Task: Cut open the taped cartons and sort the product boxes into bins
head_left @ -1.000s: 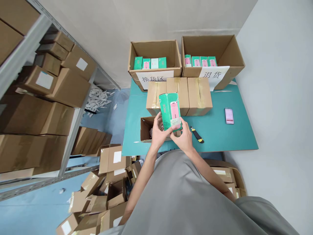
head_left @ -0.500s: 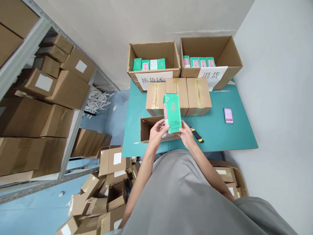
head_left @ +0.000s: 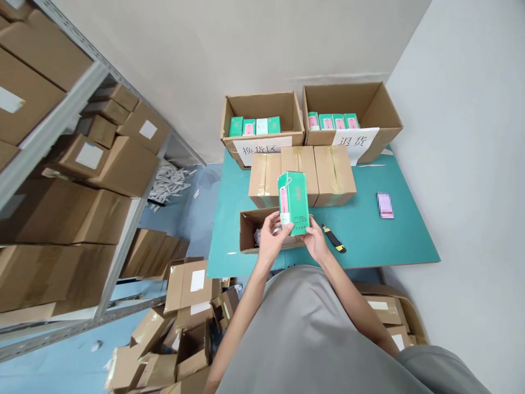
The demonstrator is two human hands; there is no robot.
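Between my two hands is a green box (head_left: 298, 200) with a pink item printed on its side, held upright but tilted. My left hand (head_left: 274, 235) grips its lower left corner, thumb on the front. My right hand (head_left: 315, 238) closes on the lower right edge. Below and behind them stands an open cardboard carton (head_left: 248, 232) with some crumpled wrapping inside, partly hidden by the hands. A black and yellow utility knife (head_left: 335, 239) lies on the green table (head_left: 394, 241), just right of my right hand.
Several taped cartons (head_left: 334, 175) stand behind the green box. At the back, two open cartons with paper signs, the left one (head_left: 297, 117) and the right one (head_left: 391, 117), hold green boxes. A phone (head_left: 385, 206) lies right. Shelving (head_left: 118, 246) and piled cartons (head_left: 188, 279) are left.
The green box has turned slightly in my hands, showing more of its pink-printed side. The view has tipped upward a little, so the table sits lower in the picture.
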